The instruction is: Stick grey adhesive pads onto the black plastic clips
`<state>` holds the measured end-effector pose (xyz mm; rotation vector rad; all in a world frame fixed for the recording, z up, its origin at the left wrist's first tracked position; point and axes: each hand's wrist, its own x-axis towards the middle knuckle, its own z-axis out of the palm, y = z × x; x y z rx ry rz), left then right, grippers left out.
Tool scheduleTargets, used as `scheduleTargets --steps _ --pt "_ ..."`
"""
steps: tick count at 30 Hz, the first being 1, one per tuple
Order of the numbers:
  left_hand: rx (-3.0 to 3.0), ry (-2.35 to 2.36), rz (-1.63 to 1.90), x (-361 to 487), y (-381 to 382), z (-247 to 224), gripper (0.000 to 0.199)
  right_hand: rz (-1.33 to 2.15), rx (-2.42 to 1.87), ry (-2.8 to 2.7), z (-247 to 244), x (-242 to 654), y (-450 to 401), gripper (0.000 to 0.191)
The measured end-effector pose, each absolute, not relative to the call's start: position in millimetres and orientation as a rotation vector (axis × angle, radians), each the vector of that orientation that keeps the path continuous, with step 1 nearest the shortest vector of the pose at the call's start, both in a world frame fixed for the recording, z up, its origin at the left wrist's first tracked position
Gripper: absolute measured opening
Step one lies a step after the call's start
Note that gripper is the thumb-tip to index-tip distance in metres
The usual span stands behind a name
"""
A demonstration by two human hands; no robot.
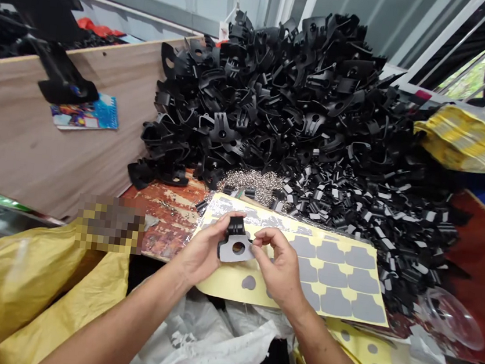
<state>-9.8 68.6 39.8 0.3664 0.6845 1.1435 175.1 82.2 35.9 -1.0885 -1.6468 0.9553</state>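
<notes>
My left hand point(203, 250) grips a black plastic bracket point(235, 226) by its left side, over the table's front edge. A grey adhesive pad point(226, 250) with a round hole covers the bracket's near face. At its right edge the thumb and fingers of my right hand point(279, 262) are pinched together; the exact contact is partly hidden. Beneath both hands lies a yellow backing sheet point(256, 296) with rows of grey die-cut pads point(334, 300). Part of the sheet's left portion shows bare yellow, with a loose-looking grey round point(249, 282) on it.
Behind the sheet rises a large heap of black brackets point(269, 103). Small silvery metal pieces point(253, 184) and small black parts with pale pads point(332, 198) lie before it. A clear round lid point(452, 317) and stacked yellow sheets point(470, 138) are right; a wooden board point(123, 75) borders the left.
</notes>
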Motion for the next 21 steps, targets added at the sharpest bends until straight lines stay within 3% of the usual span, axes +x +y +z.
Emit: scheduleTargets --steps 21 --pt "0.41 0.629 1.128 -9.0 62.0 34.5 0.033 0.87 -1.106 -1.76 35.4 167.3 74.9 0.011"
